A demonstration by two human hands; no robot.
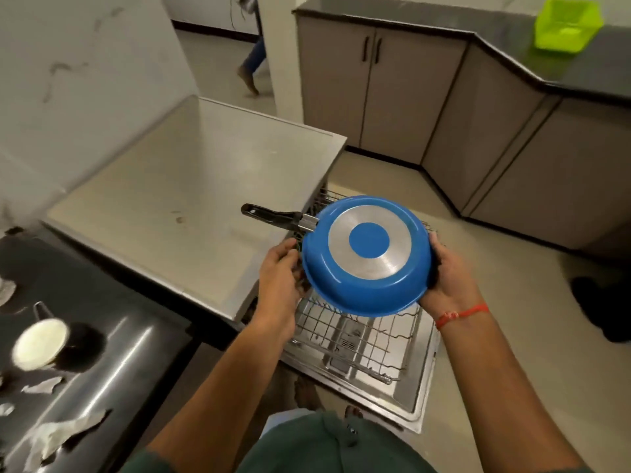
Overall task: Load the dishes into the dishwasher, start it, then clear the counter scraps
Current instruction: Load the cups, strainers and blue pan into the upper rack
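Observation:
A blue frying pan (365, 257) with a silver ring on its base is held upside down above the pulled-out wire rack (358, 339) of the open dishwasher (191, 186). Its black handle (269, 215) points left over the dishwasher's grey top. My left hand (280, 271) grips the pan's left rim. My right hand (450, 278) grips the right rim, with a red thread around the wrist. The rack below looks bare where I can see it; its far end is hidden by the pan.
The dishwasher door (409, 397) lies open on the floor. At left, a dark counter (112, 353) carries a white cup (39, 343) and torn paper scraps (58, 435). Grey cabinets (392, 97) and a green basket (566, 22) stand behind. A person's leg (251, 70) shows in the doorway.

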